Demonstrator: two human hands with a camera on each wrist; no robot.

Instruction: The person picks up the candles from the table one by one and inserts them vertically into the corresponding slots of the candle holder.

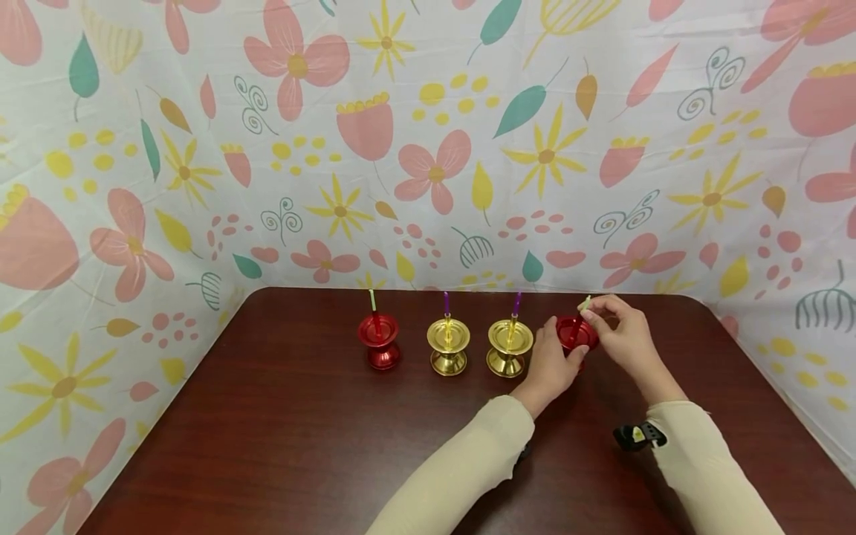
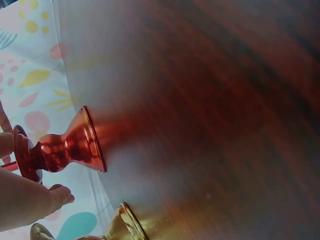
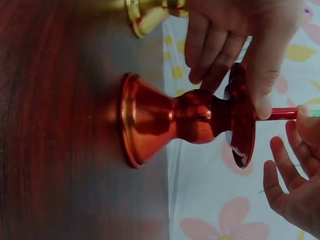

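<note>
At the right end of the row stands a shiny red candle holder [image 3: 192, 117], its flared foot on the table. My left hand [image 1: 551, 360] grips it by the dish, thumb on the upper side and fingers behind. A thin light green candle [image 1: 585, 303] sits at the top of the holder's red stem [image 3: 282, 114]. Thumb and forefinger of my right hand [image 1: 625, 334] pinch the candle there. In the left wrist view the red holder's foot [image 2: 87, 142] shows fully, while fingers cover part of its dish.
Left of my hands stand two gold candle holders [image 1: 449, 338] with purple candles [image 1: 517, 303]. Farther left is another red candle holder [image 1: 378, 331] with a green candle [image 1: 373, 301]. Behind the dark wooden table [image 1: 301, 438] hangs a flower-patterned cloth [image 1: 428, 148].
</note>
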